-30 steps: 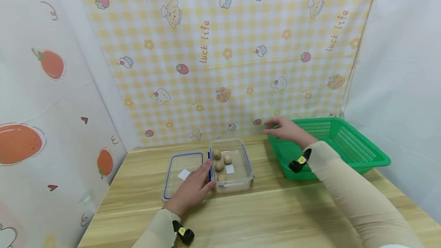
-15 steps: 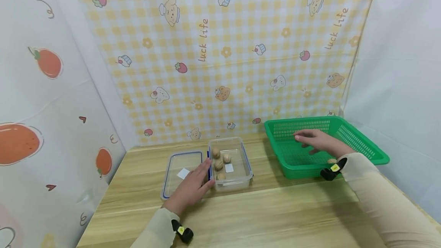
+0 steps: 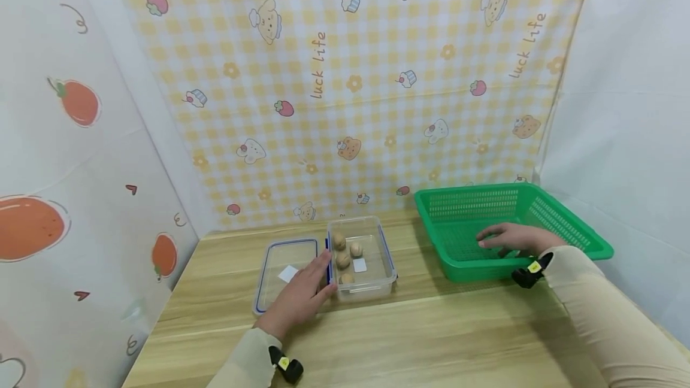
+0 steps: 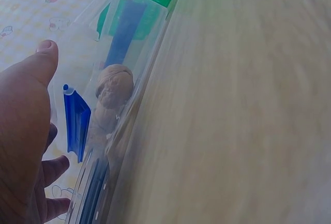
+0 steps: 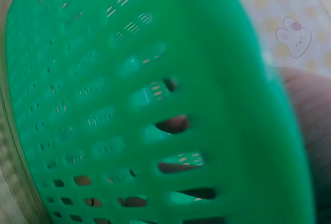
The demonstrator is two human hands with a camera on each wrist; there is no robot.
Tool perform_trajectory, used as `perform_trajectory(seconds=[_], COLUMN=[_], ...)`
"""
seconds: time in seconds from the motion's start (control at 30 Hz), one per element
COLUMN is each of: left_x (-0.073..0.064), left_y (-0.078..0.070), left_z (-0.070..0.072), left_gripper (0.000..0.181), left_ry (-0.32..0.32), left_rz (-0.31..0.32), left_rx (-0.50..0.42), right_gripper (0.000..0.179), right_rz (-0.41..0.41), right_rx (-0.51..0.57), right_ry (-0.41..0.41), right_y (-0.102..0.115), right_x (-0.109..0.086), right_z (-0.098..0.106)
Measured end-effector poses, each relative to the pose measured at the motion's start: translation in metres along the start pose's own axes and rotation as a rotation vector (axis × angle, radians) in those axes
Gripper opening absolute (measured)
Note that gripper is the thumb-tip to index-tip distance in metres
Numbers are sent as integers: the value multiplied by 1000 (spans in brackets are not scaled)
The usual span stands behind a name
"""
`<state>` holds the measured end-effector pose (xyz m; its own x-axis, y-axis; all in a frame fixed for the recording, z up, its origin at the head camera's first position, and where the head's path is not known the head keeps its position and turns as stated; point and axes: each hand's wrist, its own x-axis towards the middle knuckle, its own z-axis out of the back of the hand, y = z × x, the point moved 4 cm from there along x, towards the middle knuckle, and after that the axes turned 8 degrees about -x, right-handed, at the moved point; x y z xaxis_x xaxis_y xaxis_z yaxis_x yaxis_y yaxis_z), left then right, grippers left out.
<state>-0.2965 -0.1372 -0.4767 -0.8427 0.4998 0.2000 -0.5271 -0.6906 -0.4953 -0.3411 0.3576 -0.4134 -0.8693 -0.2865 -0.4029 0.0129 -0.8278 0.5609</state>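
A clear plastic box with blue clasps stands mid-table and holds several walnuts and a white tag. Its lid lies flat just to the left. My left hand lies with straight fingers against the box's left wall and over the lid's edge. In the left wrist view the thumb is straight beside a walnut seen through the wall. My right hand is down inside the green basket, palm down. What lies under it is hidden. Through the basket wall only bits of fingers show.
The wooden table runs toward me in front of the box and basket. Printed cloth walls close in the back and both sides. The basket sits at the back right corner, close to the right wall.
My right hand has swung right from the basket's near-left corner and dropped into the basket. The left hand and the box have stayed put.
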Motion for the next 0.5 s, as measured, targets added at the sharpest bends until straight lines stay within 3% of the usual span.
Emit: perform_trajectory(seconds=[0.3, 0.5], left_x=[-1, 0], left_y=[-2, -3], left_z=[1, 1], left_gripper=[77, 77], left_ry=[2, -2], left_rz=[3, -3], left_rx=[3, 37], right_gripper=[39, 24], right_rz=[81, 66], right_rx=[-136, -236], right_ry=[29, 21], right_y=[-2, 1], right_x=[8, 9], right_z=[-7, -8])
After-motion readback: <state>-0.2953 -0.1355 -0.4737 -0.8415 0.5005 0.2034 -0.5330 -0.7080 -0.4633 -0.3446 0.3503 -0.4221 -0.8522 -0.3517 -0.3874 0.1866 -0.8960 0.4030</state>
